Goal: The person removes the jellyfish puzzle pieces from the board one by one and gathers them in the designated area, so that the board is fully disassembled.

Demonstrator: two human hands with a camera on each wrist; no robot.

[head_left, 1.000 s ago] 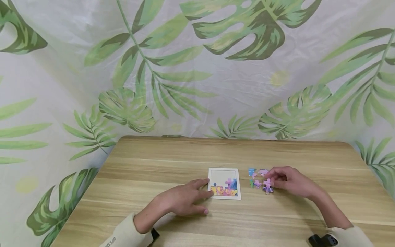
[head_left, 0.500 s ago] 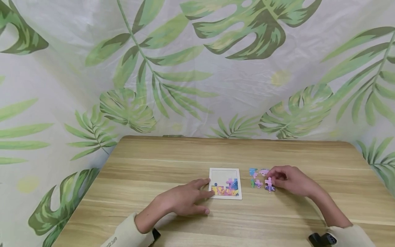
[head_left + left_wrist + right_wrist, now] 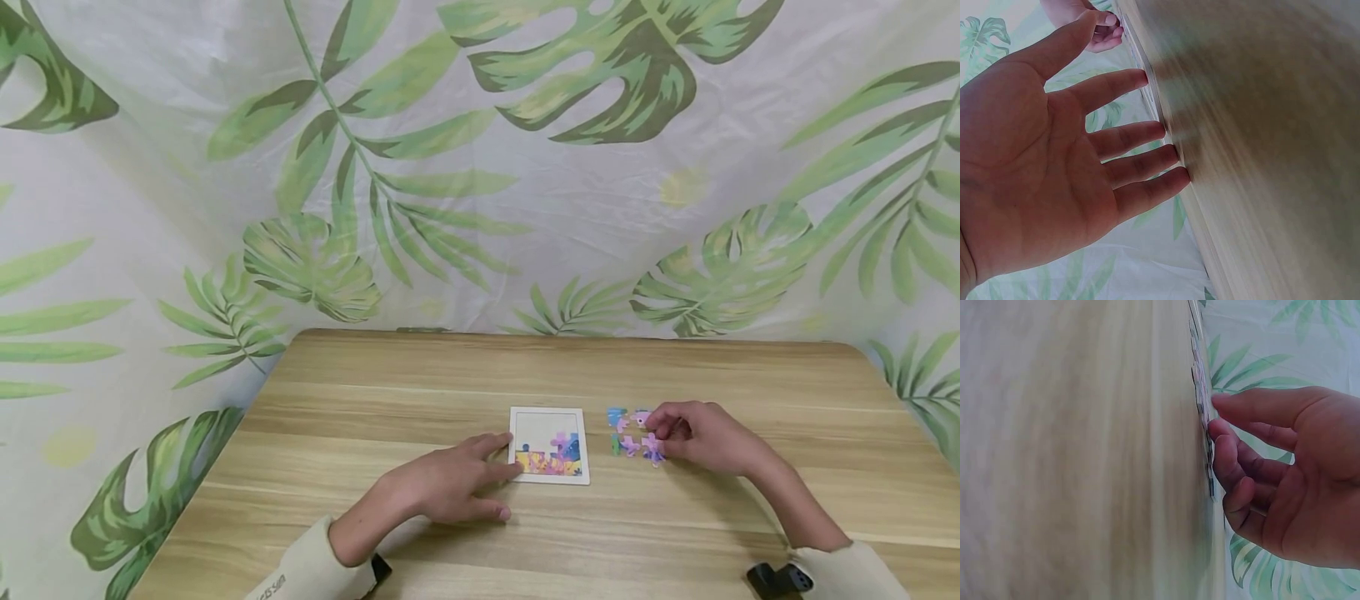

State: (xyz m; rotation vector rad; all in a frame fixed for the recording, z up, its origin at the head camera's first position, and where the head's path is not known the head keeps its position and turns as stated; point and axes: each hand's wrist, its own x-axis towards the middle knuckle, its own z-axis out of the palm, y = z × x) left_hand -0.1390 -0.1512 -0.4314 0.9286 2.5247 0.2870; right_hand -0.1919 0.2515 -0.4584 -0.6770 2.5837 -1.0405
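Observation:
A white puzzle tray point(image 3: 550, 480) lies on the table, its lower part and some of its right side filled with colourful jigsaw pieces point(image 3: 536, 463). My left hand point(image 3: 450, 483) rests at its left edge, fingers spread and nearly straight in the left wrist view. To the right of the tray lie several loose pieces point(image 3: 618, 417). My right hand point(image 3: 708, 437) has its fingers curled over this group, holding a pink and purple jigsaw piece point(image 3: 652, 448) by its right side. In the right wrist view, thumb and fingertips meet the pieces' edges; the exact contact is partly hidden.
All of this lies on a wood-grain table point(image 3: 375, 375). Behind it hangs a leaf-patterned cloth point(image 3: 465, 208). Dark wrist devices show at both sleeves, one at the right cuff point(image 3: 780, 579).
The pink and purple piece has turned and shifted against the loose pieces on its left, moved by my right hand. My left hand and the tray stay in place.

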